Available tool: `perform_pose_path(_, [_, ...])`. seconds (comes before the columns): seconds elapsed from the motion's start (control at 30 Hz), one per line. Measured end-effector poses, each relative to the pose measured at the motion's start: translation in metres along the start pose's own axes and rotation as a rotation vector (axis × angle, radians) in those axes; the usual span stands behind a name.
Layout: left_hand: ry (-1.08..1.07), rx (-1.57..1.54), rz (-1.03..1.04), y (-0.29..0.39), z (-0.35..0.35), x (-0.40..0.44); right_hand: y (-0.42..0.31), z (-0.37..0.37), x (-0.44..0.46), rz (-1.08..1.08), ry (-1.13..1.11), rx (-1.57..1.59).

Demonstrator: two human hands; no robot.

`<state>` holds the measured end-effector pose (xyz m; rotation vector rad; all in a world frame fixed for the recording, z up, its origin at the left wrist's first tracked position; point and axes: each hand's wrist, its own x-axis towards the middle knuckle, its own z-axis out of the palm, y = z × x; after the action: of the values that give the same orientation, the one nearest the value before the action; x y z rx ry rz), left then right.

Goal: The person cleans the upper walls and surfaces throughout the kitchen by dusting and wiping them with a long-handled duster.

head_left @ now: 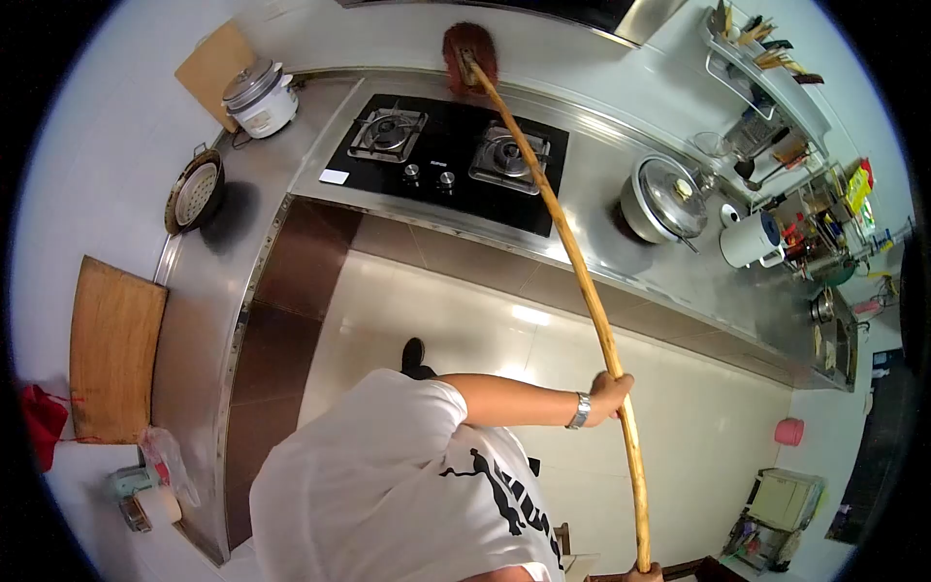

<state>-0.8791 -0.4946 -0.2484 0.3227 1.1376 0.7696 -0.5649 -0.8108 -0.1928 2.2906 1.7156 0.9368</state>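
A long-handled broom (580,254) with a pale wooden pole slants across the view. Its reddish-brown, oval head (487,44) rests at the wall behind the gas stove (441,160), apparently touching the tiles. My left hand (611,396), with a metal watch on the wrist, is closed around the pole at mid-length. At the bottom edge my right hand (645,574) grips the pole's lower end and is partly cut off. The pole passes over the right burner (506,157) and the counter's front edge.
On the left counter are a white rice cooker (262,102), a wok (189,189) and a wooden board (116,349). To the right stand a lidded steel pot (664,199) and a white kettle (752,240). A utensil rack (771,82) and the range hood (572,15) project from the wall.
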Motion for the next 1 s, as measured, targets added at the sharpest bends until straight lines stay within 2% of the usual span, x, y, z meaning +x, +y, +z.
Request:
perform_pose_path(0.03, [-0.038, 0.038, -0.013, -0.005, 0.010, -0.006, 0.015, -0.006, -0.007, 0.045, -0.088, 0.089])
perform_pose_path(0.1, [-0.124, 0.063, -0.043, -0.016, 0.018, -0.010, 0.032, -0.028, -0.007, 0.223, -0.477, 0.215])
perform_pose_path(0.13, [-0.200, 0.081, -0.070, -0.018, 0.020, -0.012, 0.031, -0.035, -0.006, 0.228, -0.477, 0.210])
perform_pose_path(0.2, [-0.192, -0.016, -0.052, -0.019, 0.010, -0.002, 0.025, -0.048, -0.010, 0.270, -0.587, 0.182])
perform_pose_path(0.3, [-0.210, -0.255, 0.002, -0.001, -0.031, 0.040, 0.018, -0.039, -0.026, 0.221, -0.577, 0.210])
perform_pose_path(0.33, [-0.189, -0.280, 0.071, 0.011, -0.044, 0.046, 0.015, -0.037, -0.025, 0.215, -0.579, 0.207])
perform_pose_path(0.5, [-0.092, -0.279, 0.123, 0.036, -0.073, 0.033, -0.009, -0.052, -0.021, 0.105, -0.392, 0.322])
perform_pose_path(0.6, [0.021, -0.294, 0.162, 0.039, -0.106, 0.045, -0.032, -0.040, -0.012, 0.067, -0.559, 0.273])
perform_pose_path(0.63, [0.068, -0.296, 0.182, 0.041, -0.120, 0.050, -0.051, -0.027, -0.010, 0.168, -0.601, 0.276])
perform_pose_path(0.7, [0.168, -0.346, 0.224, 0.048, -0.145, 0.056, -0.087, -0.033, 0.008, 0.172, -0.615, 0.301])
perform_pose_path(0.77, [0.240, -0.357, 0.294, 0.057, -0.172, 0.065, -0.115, -0.032, 0.024, 0.126, -0.559, 0.337])
perform_pose_path(0.83, [0.322, -0.372, 0.284, 0.076, -0.185, 0.062, -0.126, -0.027, 0.041, 0.133, -0.621, 0.345])
perform_pose_path(1.0, [0.348, -0.445, 0.290, 0.098, -0.187, 0.058, -0.121, -0.027, 0.078, 0.068, -0.495, 0.390])
